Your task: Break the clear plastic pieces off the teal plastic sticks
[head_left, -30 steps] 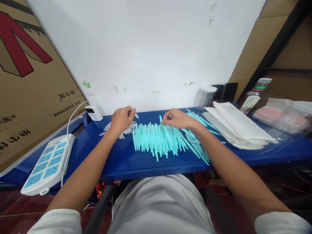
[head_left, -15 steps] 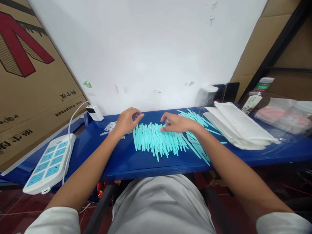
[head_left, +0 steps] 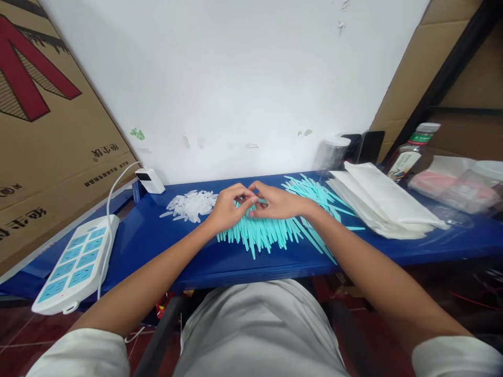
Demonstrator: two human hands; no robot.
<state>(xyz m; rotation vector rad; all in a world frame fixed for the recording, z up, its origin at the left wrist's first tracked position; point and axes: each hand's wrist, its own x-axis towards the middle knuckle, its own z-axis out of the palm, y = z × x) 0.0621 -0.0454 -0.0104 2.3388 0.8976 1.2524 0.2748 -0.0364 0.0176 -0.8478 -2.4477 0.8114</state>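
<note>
Over the row of slim turquoise sticks (head_left: 267,233), my two hands meet with their fingertips touching or nearly so. A turquoise stick (head_left: 262,200) lies in the closed fingers of my right hand (head_left: 281,203), one end pointing at the left fingers. My left hand (head_left: 231,208) is pinched at that end; whatever small thing it may grip is hidden. Left of it lies a heap of small translucent white caps or sleeves (head_left: 190,205). More turquoise sticks (head_left: 310,188) are piled loosely behind my right wrist.
The blue table (head_left: 188,267) runs up to a white wall. A power strip (head_left: 78,264) and a small white device (head_left: 151,180) stand left. On the right are white paper-like sheets (head_left: 387,204), a clear jar (head_left: 334,154), a bottle (head_left: 412,149) and a plastic-wrapped package (head_left: 451,186).
My left hand has moved right from the white pieces to meet my right hand, uncovering the heap. A turquoise stick now shows in my right fingers.
</note>
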